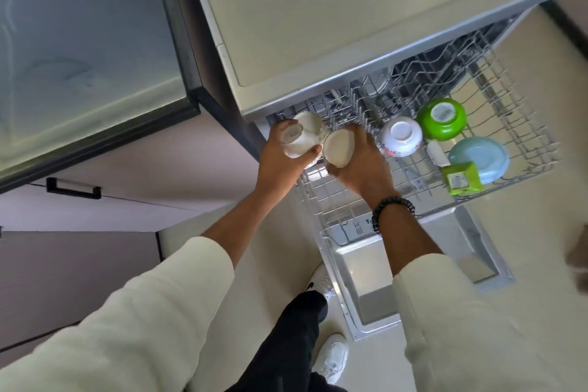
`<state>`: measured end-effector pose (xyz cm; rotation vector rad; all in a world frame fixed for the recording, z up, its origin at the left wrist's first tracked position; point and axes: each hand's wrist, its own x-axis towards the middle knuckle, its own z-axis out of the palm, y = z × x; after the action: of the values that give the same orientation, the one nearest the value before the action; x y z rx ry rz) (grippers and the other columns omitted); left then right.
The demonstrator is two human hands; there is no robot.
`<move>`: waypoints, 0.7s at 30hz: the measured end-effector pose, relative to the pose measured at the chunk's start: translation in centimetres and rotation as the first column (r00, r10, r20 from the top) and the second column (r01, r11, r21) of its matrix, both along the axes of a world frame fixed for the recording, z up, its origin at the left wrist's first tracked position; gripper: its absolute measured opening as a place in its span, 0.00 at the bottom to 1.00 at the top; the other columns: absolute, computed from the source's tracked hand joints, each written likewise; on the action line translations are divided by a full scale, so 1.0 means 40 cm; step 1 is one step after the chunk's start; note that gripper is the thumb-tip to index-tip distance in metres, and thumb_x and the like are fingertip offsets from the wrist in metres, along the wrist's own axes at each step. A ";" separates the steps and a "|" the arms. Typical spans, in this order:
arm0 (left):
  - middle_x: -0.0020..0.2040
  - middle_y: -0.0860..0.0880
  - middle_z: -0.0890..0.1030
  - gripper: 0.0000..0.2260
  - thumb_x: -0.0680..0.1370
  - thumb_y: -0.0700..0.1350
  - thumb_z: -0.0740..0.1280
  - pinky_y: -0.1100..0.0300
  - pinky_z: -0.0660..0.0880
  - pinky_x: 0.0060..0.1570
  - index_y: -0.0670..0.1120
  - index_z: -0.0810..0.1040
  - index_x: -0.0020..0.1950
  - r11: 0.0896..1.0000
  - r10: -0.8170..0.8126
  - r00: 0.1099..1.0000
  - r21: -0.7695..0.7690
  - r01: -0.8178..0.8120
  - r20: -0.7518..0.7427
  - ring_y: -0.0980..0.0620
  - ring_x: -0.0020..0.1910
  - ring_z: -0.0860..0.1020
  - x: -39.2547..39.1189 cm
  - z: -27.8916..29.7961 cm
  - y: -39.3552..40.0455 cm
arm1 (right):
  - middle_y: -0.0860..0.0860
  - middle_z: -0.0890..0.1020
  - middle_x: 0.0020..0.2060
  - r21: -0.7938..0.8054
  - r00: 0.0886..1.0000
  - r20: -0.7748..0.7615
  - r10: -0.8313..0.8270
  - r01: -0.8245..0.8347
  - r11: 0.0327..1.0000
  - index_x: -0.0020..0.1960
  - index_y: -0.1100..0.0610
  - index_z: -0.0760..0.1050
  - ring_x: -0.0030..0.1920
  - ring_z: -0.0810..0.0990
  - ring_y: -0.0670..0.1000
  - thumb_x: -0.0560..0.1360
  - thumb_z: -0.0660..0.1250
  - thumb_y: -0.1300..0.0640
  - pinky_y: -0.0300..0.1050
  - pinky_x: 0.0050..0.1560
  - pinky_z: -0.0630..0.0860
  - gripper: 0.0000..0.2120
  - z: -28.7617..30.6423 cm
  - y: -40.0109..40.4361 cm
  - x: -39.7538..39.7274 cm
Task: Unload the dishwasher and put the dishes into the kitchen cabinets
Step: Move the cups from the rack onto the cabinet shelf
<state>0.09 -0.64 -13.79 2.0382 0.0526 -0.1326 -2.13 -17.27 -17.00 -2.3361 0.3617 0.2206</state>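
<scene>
Dishwasher rack of thin wire; left grip and right grip each clasp smooth white cups.

Pulled-out wire dishwasher rack carrying inverted dishes: white bowl at centre; green bowl at its 2 o'clock; pale blue bowl and green square container toward 4 o'clock.
</scene>
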 end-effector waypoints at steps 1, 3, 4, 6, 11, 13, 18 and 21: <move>0.54 0.59 0.77 0.27 0.68 0.48 0.79 0.55 0.78 0.55 0.49 0.73 0.62 1.000 -0.007 1.000 -0.003 0.007 0.008 0.58 0.54 0.77 -0.006 0.012 -0.003 | 0.55 0.71 0.65 0.006 1.000 0.012 -0.020 0.020 1.000 0.71 0.50 0.59 0.60 0.77 0.61 0.65 0.78 0.50 0.59 0.57 0.77 0.41 0.023 -0.010 -0.006; 0.55 0.57 0.76 0.28 0.68 0.49 0.79 0.58 0.78 0.55 0.48 0.73 0.64 0.999 -0.035 0.999 -0.015 0.036 0.034 0.60 0.53 0.76 -0.030 0.072 -0.021 | 0.54 0.72 0.65 0.010 0.997 0.057 -0.053 0.053 0.999 0.71 0.49 0.59 0.61 0.75 0.59 0.65 0.78 0.48 0.57 0.58 0.76 0.41 0.100 -0.039 -0.036; 0.55 0.57 0.76 0.29 0.69 0.50 0.79 0.61 0.78 0.55 0.49 0.72 0.65 0.998 -0.052 0.998 -0.016 0.052 0.042 0.62 0.52 0.76 -0.039 0.103 -0.026 | 0.53 0.72 0.65 0.011 0.995 0.078 -0.068 0.067 0.998 0.71 0.48 0.60 0.61 0.75 0.58 0.65 0.78 0.47 0.57 0.58 0.76 0.41 0.132 -0.048 -0.050; 0.55 0.59 0.75 0.29 0.69 0.52 0.78 0.65 0.77 0.53 0.50 0.71 0.66 0.995 -0.098 0.989 -0.024 0.101 0.113 0.64 0.52 0.76 -0.067 0.195 -0.038 | 0.52 0.72 0.64 -0.014 0.987 0.133 -0.087 0.090 0.996 0.70 0.47 0.61 0.60 0.75 0.57 0.65 0.77 0.44 0.56 0.55 0.77 0.40 0.228 -0.063 -0.093; 0.57 0.56 0.76 0.29 0.69 0.53 0.77 0.77 0.71 0.46 0.51 0.71 0.67 0.990 -0.133 0.952 -0.003 0.139 0.274 0.60 0.51 0.75 -0.120 0.434 -0.030 | 0.53 0.73 0.64 -0.077 0.970 0.231 -0.076 0.096 0.992 0.71 0.48 0.61 0.59 0.77 0.56 0.66 0.71 0.34 0.53 0.56 0.77 0.40 0.480 -0.031 -0.154; 0.57 0.57 0.76 0.29 0.69 0.54 0.77 0.74 0.73 0.48 0.52 0.71 0.67 0.992 -0.123 0.937 0.001 0.130 0.327 0.58 0.52 0.75 -0.134 0.528 -0.004 | 0.52 0.73 0.64 -0.100 0.965 0.254 -0.065 0.093 0.991 0.72 0.47 0.59 0.59 0.77 0.56 0.65 0.68 0.31 0.55 0.57 0.77 0.41 0.583 -0.007 -0.162; 0.57 0.57 0.76 0.28 0.69 0.53 0.78 0.77 0.71 0.45 0.52 0.73 0.66 0.994 -0.093 0.904 -0.010 0.107 0.418 0.58 0.51 0.75 -0.161 0.787 0.121 | 0.53 0.73 0.62 -0.187 0.944 0.328 0.021 0.044 0.981 0.72 0.46 0.59 0.58 0.78 0.58 0.67 0.67 0.31 0.54 0.57 0.76 0.40 0.841 0.083 -0.172; 0.55 0.57 0.79 0.26 0.68 0.53 0.78 0.68 0.74 0.50 0.55 0.74 0.64 0.997 -0.066 0.885 -0.010 0.080 0.462 0.57 0.51 0.78 -0.167 0.944 0.225 | 0.53 0.73 0.63 -0.235 0.915 0.392 0.099 -0.005 0.972 0.72 0.47 0.60 0.59 0.77 0.58 0.67 0.67 0.30 0.54 0.58 0.74 0.41 0.993 0.169 -0.164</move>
<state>-6.58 8.35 23.97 1.9941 -0.3241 0.3072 -8.71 -10.52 22.72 -2.5435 0.1231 -0.2926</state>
